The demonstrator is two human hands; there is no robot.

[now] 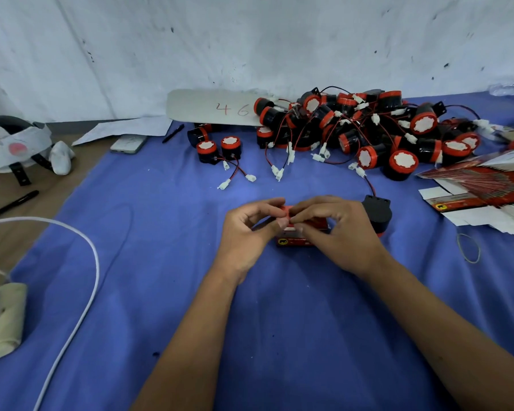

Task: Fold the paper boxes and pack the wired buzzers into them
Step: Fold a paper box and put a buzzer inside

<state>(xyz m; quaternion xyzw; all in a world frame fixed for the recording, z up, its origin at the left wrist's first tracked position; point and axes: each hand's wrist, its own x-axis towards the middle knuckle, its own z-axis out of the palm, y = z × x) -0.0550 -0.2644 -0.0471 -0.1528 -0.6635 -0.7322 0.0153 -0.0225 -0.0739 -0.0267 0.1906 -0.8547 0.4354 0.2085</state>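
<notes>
Both hands' fingers, left hand [247, 229] & right hand [336, 229], pinch a red box [297, 232] flap mid-tabletop [190, 262]. Risk: thin card creases or tears if pressed unevenly; black buzzer [379, 215] waits just beside.

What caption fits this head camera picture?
Both hands, left hand and right hand, fold a red paper box before a buzzer pile.

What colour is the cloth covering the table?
Blue, with small dark specks; the cloth shows plainly in the head view.
</notes>
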